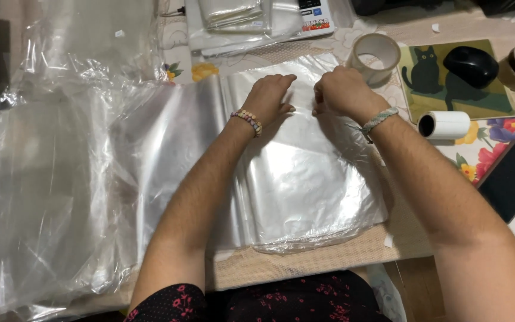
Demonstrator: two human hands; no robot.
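Note:
A stack of clear plastic bags [305,185] lies flat on the table in front of me. My left hand [269,95] rests palm down on the top bag near its far edge, fingers spread and pointing away. My right hand [342,90] is just to its right, fingers curled and pinching the plastic at the bag's far edge. Both wrists wear woven bracelets.
A large heap of loose clear plastic sheets [49,179] covers the left of the table. A roll of clear tape [374,55] stands behind my right hand. To the right lie a mouse pad [457,89] with a black mouse [471,64], a white label roll [445,124] and a dark phone [512,179].

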